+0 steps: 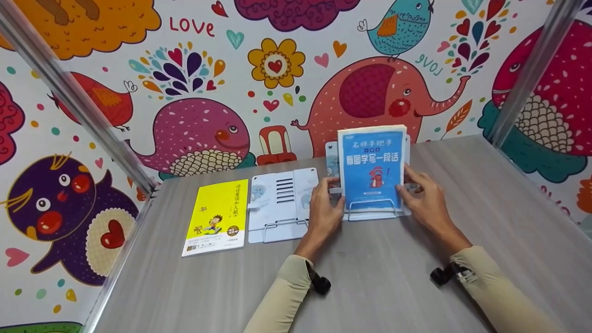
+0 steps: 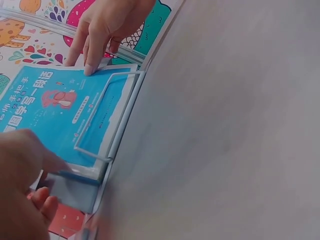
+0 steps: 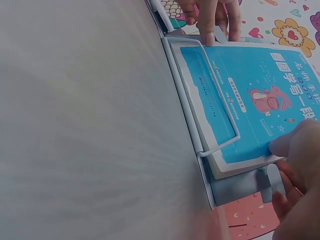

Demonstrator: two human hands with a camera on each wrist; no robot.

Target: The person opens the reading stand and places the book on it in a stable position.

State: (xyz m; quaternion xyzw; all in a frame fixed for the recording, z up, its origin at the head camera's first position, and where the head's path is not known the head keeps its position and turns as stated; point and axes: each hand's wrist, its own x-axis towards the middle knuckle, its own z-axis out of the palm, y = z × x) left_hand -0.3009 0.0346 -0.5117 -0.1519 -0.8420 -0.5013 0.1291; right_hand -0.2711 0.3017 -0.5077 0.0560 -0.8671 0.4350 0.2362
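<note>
Left hand (image 1: pixel 326 206) and right hand (image 1: pixel 429 201) grip the edges of the blue paperback workbook (image 1: pixel 370 171), right of centre, which seems already seated on the white bookstand (image 1: pixel 332 159) behind its wire lip (image 3: pixel 220 145); centre-left, the thin rectangular yellow book (image 1: pixel 217 208) lies flat, apparently still to be raised, beside a slotted metal bookstand (image 1: pixel 266 215)

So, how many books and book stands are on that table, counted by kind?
Books: 2 (yellow book, blue book)
Book stands: 2 (bare stand, stand behind the blue book)
Total: 4
</note>
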